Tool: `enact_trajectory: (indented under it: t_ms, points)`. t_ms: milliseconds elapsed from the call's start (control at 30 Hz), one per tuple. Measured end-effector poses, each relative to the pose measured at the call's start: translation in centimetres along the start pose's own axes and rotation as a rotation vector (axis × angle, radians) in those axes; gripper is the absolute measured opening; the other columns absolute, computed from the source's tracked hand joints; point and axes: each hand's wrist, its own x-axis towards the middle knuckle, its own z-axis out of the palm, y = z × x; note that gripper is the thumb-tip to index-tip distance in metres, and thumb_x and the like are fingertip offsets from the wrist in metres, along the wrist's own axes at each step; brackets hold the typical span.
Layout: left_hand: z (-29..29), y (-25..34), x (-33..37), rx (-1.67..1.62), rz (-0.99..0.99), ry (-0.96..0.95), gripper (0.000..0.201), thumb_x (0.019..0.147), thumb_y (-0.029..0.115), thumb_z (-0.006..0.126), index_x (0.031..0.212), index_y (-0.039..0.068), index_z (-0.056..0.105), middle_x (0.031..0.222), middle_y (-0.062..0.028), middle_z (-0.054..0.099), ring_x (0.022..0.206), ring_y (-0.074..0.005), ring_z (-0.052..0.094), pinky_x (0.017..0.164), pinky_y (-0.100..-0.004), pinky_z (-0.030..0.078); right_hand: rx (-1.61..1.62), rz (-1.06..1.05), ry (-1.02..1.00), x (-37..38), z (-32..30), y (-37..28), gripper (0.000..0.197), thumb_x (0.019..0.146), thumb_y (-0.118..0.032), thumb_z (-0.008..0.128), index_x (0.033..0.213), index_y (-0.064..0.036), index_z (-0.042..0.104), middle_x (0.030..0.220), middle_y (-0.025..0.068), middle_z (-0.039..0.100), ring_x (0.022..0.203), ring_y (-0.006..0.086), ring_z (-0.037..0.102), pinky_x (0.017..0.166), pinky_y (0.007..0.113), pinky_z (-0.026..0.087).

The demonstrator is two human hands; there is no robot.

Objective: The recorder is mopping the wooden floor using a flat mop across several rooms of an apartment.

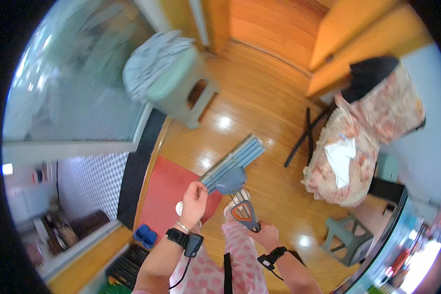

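Observation:
A flat mop is held up off the floor in front of me, its long blue-grey ribbed head [237, 159] slanting from lower left to upper right. My left hand [195, 200] is closed on the near left end of that head, along its edge. My right hand [266, 235] is wrapped round the grey handle with orange trim [246, 215], which runs from the head's middle back toward me. The underside of the mop head is mostly hidden. Dark devices are strapped on both my wrists.
A red mat [164, 191] lies on the wooden floor, with blue slippers [145, 235] near it. A green stool [183, 88] bearing grey cloth stands far left, beside a glass door [78, 73]. To the right are a floral-covered chair [362, 183] and another stool [350, 240].

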Motion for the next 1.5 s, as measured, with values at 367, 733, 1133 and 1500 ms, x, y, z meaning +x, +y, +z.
enact_trajectory:
  t_ms: [367,733,1133,1500]
  points:
    - [-31.5,-3.6,-11.8,-0.992,-0.212,0.495,0.006,0.092,0.015,0.055,0.093,0.009,0.054,0.081,-0.0001,0.057,0.068,-0.0073,0.050,0.065,-0.0208,0.042,-0.536,-0.357,-0.126,-6.1,7.2,-22.8,0.056,0.064,-0.058,0.067,0.074,-0.0033,0.065,0.065,0.0181,0.063,0.063,0.0338,0.064,0.058,0.043,0.051]
    - [-65.1,-8.6,-29.6,-1.093,0.064,1.185,0.007,0.095,0.015,0.049,0.097,0.008,0.049,0.106,-0.0095,0.060,0.081,-0.0129,0.060,0.073,-0.0247,0.047,-0.883,-0.665,-0.358,-11.3,19.4,-47.0,0.056,0.063,-0.058,0.068,0.077,-0.0042,0.066,0.071,0.0173,0.065,0.069,0.0325,0.064,0.063,0.041,0.052]
    - [-90.5,-11.1,-30.1,-1.001,0.035,1.526,0.009,0.093,0.017,0.052,0.091,0.008,0.052,0.073,-0.0001,0.057,0.061,-0.0075,0.052,0.055,-0.0206,0.043,-0.965,-0.909,-0.432,-10.7,31.9,-73.3,0.039,0.068,-0.049,0.064,0.068,-0.0097,0.065,0.069,0.0158,0.064,0.068,0.0318,0.064,0.065,0.042,0.050]
    - [-115.2,-25.5,-27.0,-0.562,-0.156,2.336,0.015,0.093,0.015,0.046,0.087,0.002,0.046,0.076,-0.0074,0.060,0.056,-0.0120,0.051,0.054,-0.0279,0.043,-1.207,-1.045,-0.459,-4.6,41.6,-95.4,0.057,0.062,-0.058,0.067,0.069,-0.0014,0.067,0.066,0.0170,0.064,0.065,0.0316,0.064,0.062,0.040,0.051]
